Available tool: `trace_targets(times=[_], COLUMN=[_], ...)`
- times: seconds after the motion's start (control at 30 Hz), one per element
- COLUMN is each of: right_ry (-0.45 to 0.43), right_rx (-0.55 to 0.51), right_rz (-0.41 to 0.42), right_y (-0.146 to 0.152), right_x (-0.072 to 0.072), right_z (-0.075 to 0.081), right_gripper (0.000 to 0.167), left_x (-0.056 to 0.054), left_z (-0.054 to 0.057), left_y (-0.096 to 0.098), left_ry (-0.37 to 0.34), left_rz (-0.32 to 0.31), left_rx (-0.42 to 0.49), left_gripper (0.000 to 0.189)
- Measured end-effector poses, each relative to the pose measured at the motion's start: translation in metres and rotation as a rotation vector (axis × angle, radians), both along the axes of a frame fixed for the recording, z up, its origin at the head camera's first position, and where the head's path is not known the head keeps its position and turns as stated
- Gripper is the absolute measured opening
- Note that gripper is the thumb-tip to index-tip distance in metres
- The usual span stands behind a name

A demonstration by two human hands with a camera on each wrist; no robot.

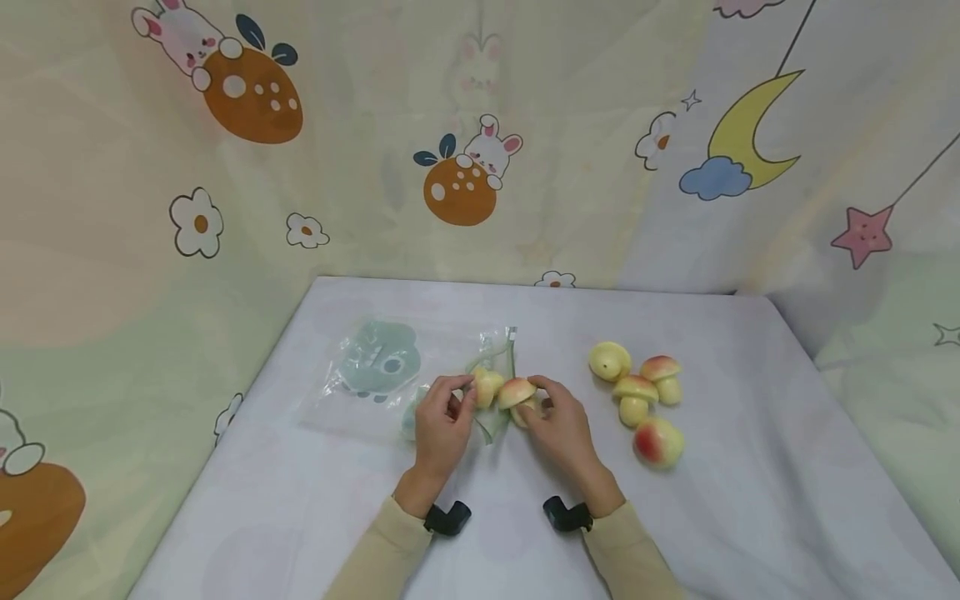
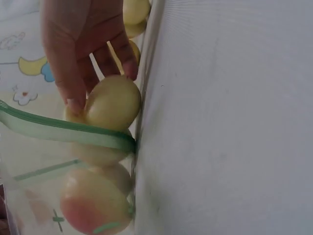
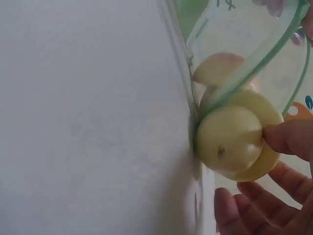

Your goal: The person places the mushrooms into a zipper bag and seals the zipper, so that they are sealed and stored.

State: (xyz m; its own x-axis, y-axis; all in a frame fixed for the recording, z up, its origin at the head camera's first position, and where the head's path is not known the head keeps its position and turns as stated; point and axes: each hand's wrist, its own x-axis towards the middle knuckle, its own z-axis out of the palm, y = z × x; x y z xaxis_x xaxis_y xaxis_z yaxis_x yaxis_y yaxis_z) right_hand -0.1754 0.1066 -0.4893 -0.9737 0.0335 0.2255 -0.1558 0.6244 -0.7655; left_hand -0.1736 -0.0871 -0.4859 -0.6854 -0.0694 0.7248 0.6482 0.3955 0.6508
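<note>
My right hand holds a toy mushroom with a yellow stem and reddish cap. In the right wrist view the thumb presses that mushroom at the green-edged mouth of a clear zip bag. At the other side of the bag's mouth, my left hand pinches the plastic edge; only a sliver of its fingers shows in the right wrist view. Inside the bag, just past the opening, lies another yellow and red mushroom. The bag lies flat to the left, printed with a green cartoon animal.
To the right on the white-covered table sit several loose toys: a yellow upturned mushroom, two mushrooms with red-tinged caps, and a round red and yellow one. A patterned cloth hangs behind the table.
</note>
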Motion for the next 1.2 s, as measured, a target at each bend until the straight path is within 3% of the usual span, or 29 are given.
trace_targets(times=[0.13, 0.6, 0.97, 1.2], right_ry=[0.013, 0.014, 0.016, 0.018], right_rx=[0.004, -0.034, 0.009, -0.032], right_rz=[-0.007, 0.072, 0.161, 0.230], right_y=[-0.005, -0.018, -0.037, -0.042], right_x=[-0.004, -0.011, -0.023, -0.027], right_z=[0.002, 0.001, 0.002, -0.001], right_gripper=[0.033, 0.045, 0.045, 0.043], left_x=[0.000, 0.002, 0.004, 0.004], left_z=[-0.001, 0.001, 0.000, 0.001], left_y=[0.001, 0.003, 0.005, 0.004], left_ry=[0.002, 0.012, -0.002, 0.000], left_rz=[-0.011, -0.037, -0.043, -0.037], left_rx=[-0.015, -0.024, -0.028, -0.026], left_gripper=[0.016, 0.017, 0.016, 0.015])
